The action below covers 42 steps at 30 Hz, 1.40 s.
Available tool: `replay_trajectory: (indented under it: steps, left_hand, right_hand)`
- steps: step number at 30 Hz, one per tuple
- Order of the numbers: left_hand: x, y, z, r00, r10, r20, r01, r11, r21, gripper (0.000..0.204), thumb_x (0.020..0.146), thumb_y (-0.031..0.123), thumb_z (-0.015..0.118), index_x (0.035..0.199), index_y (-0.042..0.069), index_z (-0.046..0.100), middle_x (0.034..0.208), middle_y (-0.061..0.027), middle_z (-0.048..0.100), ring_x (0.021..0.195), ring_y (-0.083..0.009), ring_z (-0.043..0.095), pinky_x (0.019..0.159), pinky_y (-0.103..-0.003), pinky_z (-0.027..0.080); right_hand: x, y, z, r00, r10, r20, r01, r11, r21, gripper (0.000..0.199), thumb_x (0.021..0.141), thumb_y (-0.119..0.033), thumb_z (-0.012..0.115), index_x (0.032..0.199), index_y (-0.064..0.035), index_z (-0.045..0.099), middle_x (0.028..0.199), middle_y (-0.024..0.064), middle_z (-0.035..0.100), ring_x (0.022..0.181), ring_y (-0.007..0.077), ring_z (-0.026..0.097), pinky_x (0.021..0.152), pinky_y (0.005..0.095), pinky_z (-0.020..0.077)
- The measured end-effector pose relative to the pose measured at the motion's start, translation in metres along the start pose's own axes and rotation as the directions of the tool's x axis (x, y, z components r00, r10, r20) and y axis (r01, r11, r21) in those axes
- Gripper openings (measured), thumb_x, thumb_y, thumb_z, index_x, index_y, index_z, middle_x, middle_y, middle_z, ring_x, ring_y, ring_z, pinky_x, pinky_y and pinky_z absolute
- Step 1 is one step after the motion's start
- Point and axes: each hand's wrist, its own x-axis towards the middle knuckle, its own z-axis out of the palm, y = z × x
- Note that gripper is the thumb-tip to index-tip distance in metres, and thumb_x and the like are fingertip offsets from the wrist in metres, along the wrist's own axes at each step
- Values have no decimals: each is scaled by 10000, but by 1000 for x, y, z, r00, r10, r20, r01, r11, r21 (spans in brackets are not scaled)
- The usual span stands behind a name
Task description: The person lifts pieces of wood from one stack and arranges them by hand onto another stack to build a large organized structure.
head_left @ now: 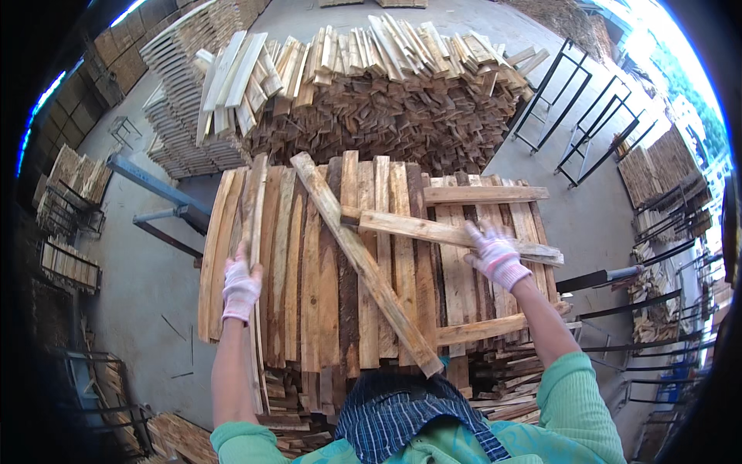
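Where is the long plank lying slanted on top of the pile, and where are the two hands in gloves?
slanted plank [363, 259], head view, middle of its top face.
left hand [241, 288], head view, back of the glove, gripping a thin board.
right hand [495, 254], head view, back of the glove, on a crosswise plank.

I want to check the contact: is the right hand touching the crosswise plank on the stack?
Touching. The head view shows the gloved right hand lying flat on the crosswise plank.

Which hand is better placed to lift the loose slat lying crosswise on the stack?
Right, probably. The right hand already rests on the crosswise slat near its right end. The left hand is at the stack's left edge on a long edge board, well away from it.
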Motion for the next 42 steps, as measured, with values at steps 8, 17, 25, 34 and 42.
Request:
replay_trajectory:
  steps: [8, 17, 25, 34, 42]
  left_hand:
    - [-10, 98, -54, 988, -127, 92, 154, 671, -725, 627, 968, 76, 550, 1555, 45, 330, 1438, -148, 502, 1315, -238, 490, 1117, -341, 387]
    - [6, 312, 15, 979, 80, 188, 160, 271, -949, 663, 987, 235, 640, 1544, 23, 350, 1253, -83, 616, 1101, -144, 577, 949, -284, 472]
    - [-59, 478, 163, 943, 9, 334, 100, 947, -306, 745, 928, 285, 625, 1563, 119, 272, 1225, -280, 584, 1114, -413, 604, 919, -484, 520]
    - [-80, 470, 171, 966, 107, 237, -107, 994, -10, 821, 869, 435, 699, 1533, 160, 303, 1310, -291, 499, 1200, -430, 523, 958, -554, 477]
    - [-27, 313, 112, 981, -174, -87, 195, 853, 485, 792, 852, 552, 680, 1505, 188, 419, 1474, -280, 425, 1321, -426, 453, 1027, -588, 397]
  right_hand:
    - [29, 15, -8, 958, -244, 153, 235, 969, 78, 624, 959, -316, 631, 1523, -259, 371, 1106, 220, 596, 991, 389, 632, 862, 500, 514]
    - [-27, 71, -44, 977, 165, 136, -210, 853, 477, 701, 957, -332, 636, 1571, -243, 310, 1222, 292, 565, 1138, 447, 590, 969, 496, 478]
    - [-53, 98, 11, 819, 489, 300, -571, 744, 347, 752, 970, -332, 569, 1599, -180, 185, 1397, 379, 443, 1198, 475, 569, 1004, 517, 466]
    - [-37, 107, 44, 840, 461, 286, -541, 745, 390, 753, 987, -347, 551, 1609, -208, 151, 1484, 374, 356, 1184, 495, 584, 978, 526, 498]
    - [-31, 91, 31, 830, 473, 294, -553, 766, 327, 868, 926, -268, 645, 1612, -189, 119, 1331, 328, 462, 1098, 467, 623, 917, 510, 538]
